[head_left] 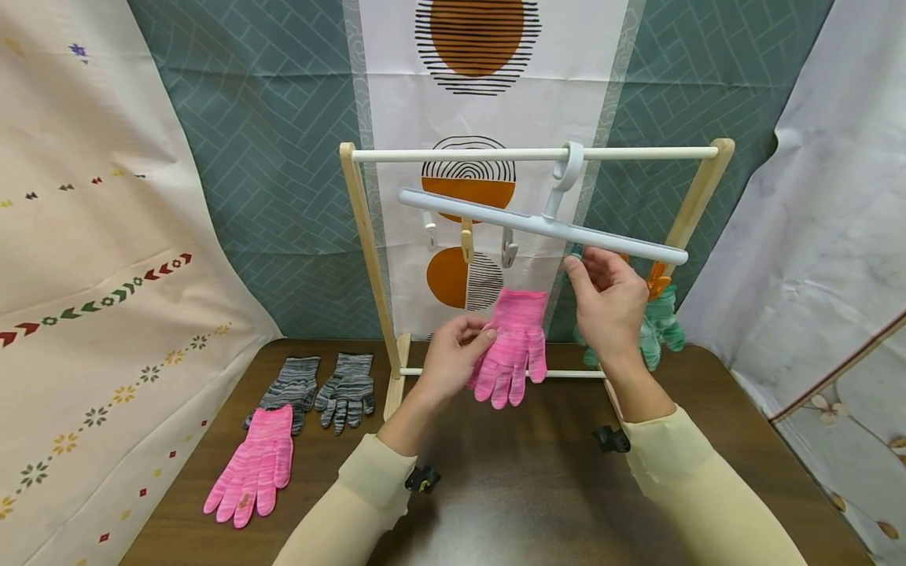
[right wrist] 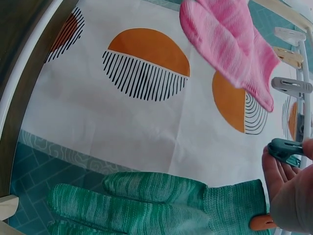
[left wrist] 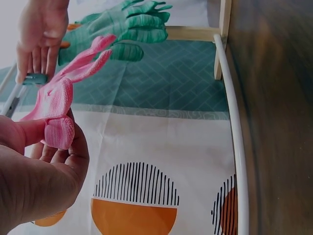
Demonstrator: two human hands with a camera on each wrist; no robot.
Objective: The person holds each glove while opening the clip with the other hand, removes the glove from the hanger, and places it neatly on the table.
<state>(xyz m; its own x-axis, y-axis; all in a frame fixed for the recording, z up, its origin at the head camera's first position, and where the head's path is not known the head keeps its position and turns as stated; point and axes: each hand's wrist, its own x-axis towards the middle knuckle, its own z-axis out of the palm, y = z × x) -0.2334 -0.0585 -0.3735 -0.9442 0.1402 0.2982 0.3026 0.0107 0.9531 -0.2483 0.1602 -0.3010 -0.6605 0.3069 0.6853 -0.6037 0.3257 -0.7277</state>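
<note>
My left hand (head_left: 453, 352) pinches a pink knit glove (head_left: 515, 342) by its side between thumb and fingers; the cuff points up and the fingers hang down. Under the right part of a pale blue hanger (head_left: 545, 226), my right hand (head_left: 614, 305) pinches a teal clothespin (right wrist: 286, 148), clear in the right wrist view. The pink glove is apart from that clip. Green gloves (right wrist: 156, 205) hang beside my right hand from an orange clothespin (head_left: 660, 277). White, tan and grey clothespins (head_left: 509, 248) dangle along the hanger's left part.
The hanger hooks over the white top bar (head_left: 460, 156) of a wooden-legged rack and tilts down to the right. On the brown table (head_left: 510, 487), at left, lie another pink glove (head_left: 255, 464) and two grey striped gloves (head_left: 347, 391). A patterned cloth hangs behind.
</note>
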